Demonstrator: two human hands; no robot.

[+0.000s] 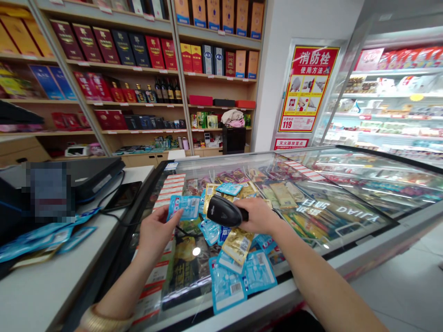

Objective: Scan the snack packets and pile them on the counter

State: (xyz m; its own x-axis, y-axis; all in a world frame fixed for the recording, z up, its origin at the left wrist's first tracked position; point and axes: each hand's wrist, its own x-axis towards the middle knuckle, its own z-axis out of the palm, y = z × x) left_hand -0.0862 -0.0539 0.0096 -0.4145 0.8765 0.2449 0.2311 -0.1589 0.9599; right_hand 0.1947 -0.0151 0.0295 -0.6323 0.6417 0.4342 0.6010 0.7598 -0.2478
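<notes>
Between the thumb and fingers of my left hand (154, 233) is a small blue snack packet (185, 207), held up over the glass lid. My right hand (259, 216) is wrapped round the handle of a black barcode scanner (224, 211), whose head points left toward that packet. Beneath and around the scanner lies a loose pile of blue packets (226, 283) and gold packets (238, 244) on the freezer's glass top (204, 299). A barcode shows on one blue packet near the front edge. My right fingers are partly hidden behind the scanner.
On the left, a white counter (65, 281) bears more blue packets (51, 237), a black phone-like device (123, 195) and checkout equipment (93, 177) with a cable. Shelves of boxed bottles (121, 48) stand behind. A lit display fridge (394, 97) is at the right.
</notes>
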